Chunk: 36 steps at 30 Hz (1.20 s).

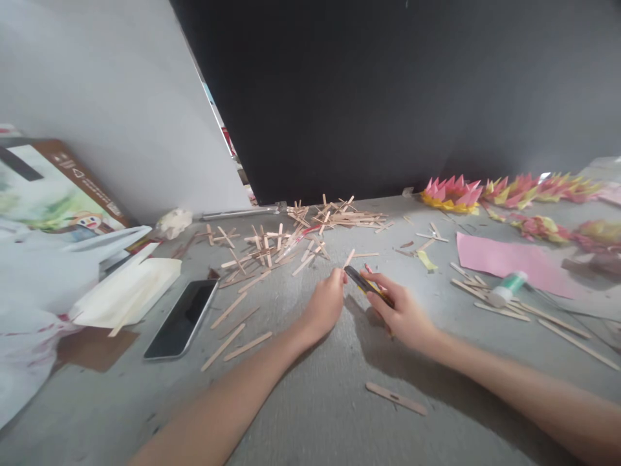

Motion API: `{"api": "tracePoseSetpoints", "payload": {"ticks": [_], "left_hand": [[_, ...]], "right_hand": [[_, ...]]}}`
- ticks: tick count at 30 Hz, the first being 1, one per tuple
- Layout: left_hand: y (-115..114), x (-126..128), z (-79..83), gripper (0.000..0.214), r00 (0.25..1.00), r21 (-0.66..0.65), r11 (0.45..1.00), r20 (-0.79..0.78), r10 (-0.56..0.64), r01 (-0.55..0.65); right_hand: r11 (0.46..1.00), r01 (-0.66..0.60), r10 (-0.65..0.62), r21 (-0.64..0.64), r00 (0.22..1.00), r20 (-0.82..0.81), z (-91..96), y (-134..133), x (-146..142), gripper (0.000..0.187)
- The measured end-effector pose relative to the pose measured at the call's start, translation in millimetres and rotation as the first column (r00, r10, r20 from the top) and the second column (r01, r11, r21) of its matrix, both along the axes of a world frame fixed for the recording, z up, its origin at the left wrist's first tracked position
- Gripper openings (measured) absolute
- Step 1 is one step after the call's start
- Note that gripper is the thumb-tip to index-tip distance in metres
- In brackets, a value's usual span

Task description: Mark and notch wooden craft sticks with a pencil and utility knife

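Note:
My left hand (328, 299) is closed around a wooden craft stick (349, 258), whose end sticks up past the fingers. In my right hand (403, 309) is a black and yellow utility knife (367, 285). Its tip end lies close by the left fingers and the stick; whether it touches the wood I cannot tell. A small reddish thing shows beside the right fingers, too blurred to name. On the table below the hands lies one craft stick (395, 398) with a dark slot in it. Several loose sticks (247, 346) rest left of my left forearm.
Crossed craft sticks (272, 246) are heaped toward the dark panel (363, 97). A smartphone (183, 319), an open paper tray (129, 291) and a white plastic bag (33, 310) sit left. Right are pink paper (504, 259), a glue stick (508, 288) and pink-yellow paper decorations (451, 194).

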<state>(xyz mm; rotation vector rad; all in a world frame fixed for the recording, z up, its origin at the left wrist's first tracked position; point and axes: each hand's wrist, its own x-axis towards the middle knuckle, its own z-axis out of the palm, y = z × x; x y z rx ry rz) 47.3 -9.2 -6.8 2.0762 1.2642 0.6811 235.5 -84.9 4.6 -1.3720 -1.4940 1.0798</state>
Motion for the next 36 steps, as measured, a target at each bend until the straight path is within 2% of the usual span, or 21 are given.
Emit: {"api": "tracePoseSetpoints", "payload": {"ticks": [7,11,18,22,26,29,32,36], "left_hand": [[0,0,-0.7,0.020,0.999,-0.016,0.999,-0.004,0.050,-0.051],[-1,1,-0.5,0.020,0.999,-0.007,0.999,0.005,0.042,-0.042],[-2,0,-1.7,0.019,0.998,0.003,1.000,0.059,0.023,-0.023],[0,2,-4.0,0.025,0.992,-0.016,1.000,0.124,0.018,-0.016],[0,3,-0.8,0.042,0.946,-0.094,0.993,0.321,-0.041,0.075],[0,2,3.9,0.046,0.895,-0.132,0.977,0.435,-0.097,0.170],[0,1,6.6,0.047,0.865,-0.147,0.965,0.488,-0.118,0.215],[1,2,5.6,0.048,0.902,-0.136,0.978,0.423,-0.088,0.159]], "right_hand": [[0.985,-0.078,0.035,-0.152,0.963,-0.268,5.3,-5,-13,0.064],[0.966,-0.152,0.055,-0.208,0.912,-0.407,8.4,-5,-15,0.073],[0.942,-0.253,0.062,-0.219,0.776,-0.628,6.3,-4,-16,0.065],[0.938,-0.305,0.138,-0.165,0.764,-0.630,4.6,-4,-15,0.066],[0.936,-0.346,0.266,-0.065,0.816,-0.513,0.4,-5,-11,0.065],[0.949,-0.312,0.250,-0.056,0.847,-0.469,-3.6,-4,-10,0.066],[0.954,-0.285,0.207,-0.089,0.846,-0.491,-5.7,-3,-9,0.071],[0.952,-0.280,0.185,-0.125,0.849,-0.495,-5.1,-3,-7,0.072]]}}
